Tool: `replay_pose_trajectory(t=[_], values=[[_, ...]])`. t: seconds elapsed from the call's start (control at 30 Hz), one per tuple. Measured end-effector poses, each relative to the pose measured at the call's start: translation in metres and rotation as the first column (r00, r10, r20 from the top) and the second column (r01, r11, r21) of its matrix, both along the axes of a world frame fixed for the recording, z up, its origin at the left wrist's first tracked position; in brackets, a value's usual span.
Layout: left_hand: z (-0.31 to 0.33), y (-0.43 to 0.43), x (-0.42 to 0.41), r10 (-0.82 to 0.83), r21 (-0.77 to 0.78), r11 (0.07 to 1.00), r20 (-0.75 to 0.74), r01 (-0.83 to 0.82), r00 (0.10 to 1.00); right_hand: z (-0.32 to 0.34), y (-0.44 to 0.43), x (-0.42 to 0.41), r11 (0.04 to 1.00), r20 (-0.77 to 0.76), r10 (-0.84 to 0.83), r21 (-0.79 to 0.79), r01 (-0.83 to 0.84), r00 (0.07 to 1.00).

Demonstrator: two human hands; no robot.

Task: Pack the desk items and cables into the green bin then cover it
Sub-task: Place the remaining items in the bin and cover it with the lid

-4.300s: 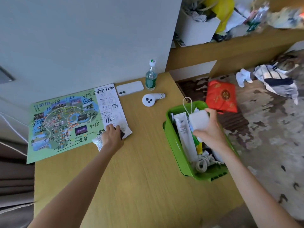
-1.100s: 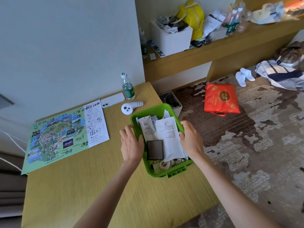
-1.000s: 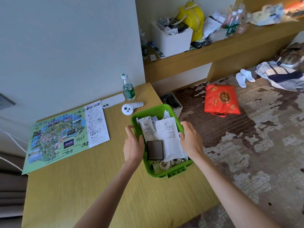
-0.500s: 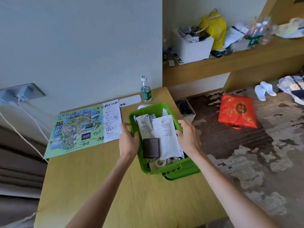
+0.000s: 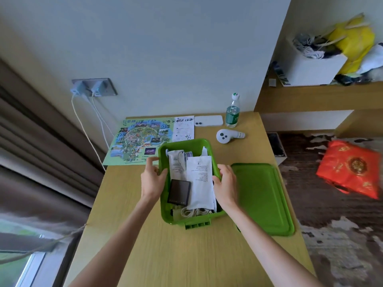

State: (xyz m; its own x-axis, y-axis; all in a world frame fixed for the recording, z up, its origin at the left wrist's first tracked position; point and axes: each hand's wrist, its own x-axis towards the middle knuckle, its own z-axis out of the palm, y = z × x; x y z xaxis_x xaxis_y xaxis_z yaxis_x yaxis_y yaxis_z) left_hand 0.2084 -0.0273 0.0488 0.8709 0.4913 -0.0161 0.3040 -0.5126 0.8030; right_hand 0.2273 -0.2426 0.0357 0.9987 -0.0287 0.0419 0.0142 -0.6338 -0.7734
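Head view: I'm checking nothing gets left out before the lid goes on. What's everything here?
green bin: one, green, desk centre
lid: one, green, desk, right of bin
pouches: two, white, in bin
flat case: one, dark, in bin
cable: one coil, white, in bin
map: one, multicoloured, desk, bin's far left
phone: one, white, by wall
bottle: one, clear, green label, by wall
controller: one, white, behind bin
red bag: one, red, floor
left grip: one, bare, holds bin's left rim
right grip: one, bare, holds bin's right rim
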Motion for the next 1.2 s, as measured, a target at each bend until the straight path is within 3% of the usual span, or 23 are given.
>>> replay_pose_trajectory(t=[0.3,0.4,0.47,0.57,0.77,0.83,0.97,1.07,1.2], values=[[-0.023,0.010,-0.020,0.035,0.075,0.997,-0.009,-0.034,0.999,-0.014,0.002,-0.005,0.995,0.104,0.090,-0.054,-0.085,0.991],[-0.023,0.009,-0.022,0.044,0.107,0.994,-0.035,-0.040,0.998,-0.027,-0.017,-0.004,0.999,0.061,-0.006,-0.031,0.008,0.998],[-0.023,0.009,-0.022,0.050,0.117,0.992,-0.031,-0.046,0.998,-0.043,-0.033,-0.006,0.974,-0.061,-0.031,-0.225,0.016,0.998],[-0.024,0.009,-0.022,0.063,0.128,0.990,-0.036,-0.058,0.997,-0.069,-0.050,-0.018,0.860,-0.306,-0.063,-0.499,-0.104,0.950],[-0.024,0.010,-0.023,0.070,0.151,0.986,-0.037,-0.064,0.997,-0.081,-0.049,-0.028,0.773,-0.342,-0.105,-0.619,-0.140,0.934],[-0.024,0.010,-0.024,0.069,0.159,0.985,-0.043,-0.062,0.997,-0.073,-0.049,-0.028,0.793,-0.281,-0.091,-0.600,-0.101,0.955],[-0.024,0.010,-0.023,0.072,0.162,0.985,-0.054,-0.062,0.996,-0.032,-0.053,-0.019,0.876,0.018,-0.021,-0.482,0.027,1.000],[-0.024,0.010,-0.023,0.067,0.161,0.985,-0.060,-0.057,0.996,0.011,-0.058,-0.008,0.979,0.113,-0.026,-0.197,0.048,0.993],[-0.023,0.010,-0.023,0.065,0.154,0.987,-0.069,-0.054,0.996,0.068,-0.058,0.002,0.992,0.097,-0.036,0.126,0.024,0.995]])
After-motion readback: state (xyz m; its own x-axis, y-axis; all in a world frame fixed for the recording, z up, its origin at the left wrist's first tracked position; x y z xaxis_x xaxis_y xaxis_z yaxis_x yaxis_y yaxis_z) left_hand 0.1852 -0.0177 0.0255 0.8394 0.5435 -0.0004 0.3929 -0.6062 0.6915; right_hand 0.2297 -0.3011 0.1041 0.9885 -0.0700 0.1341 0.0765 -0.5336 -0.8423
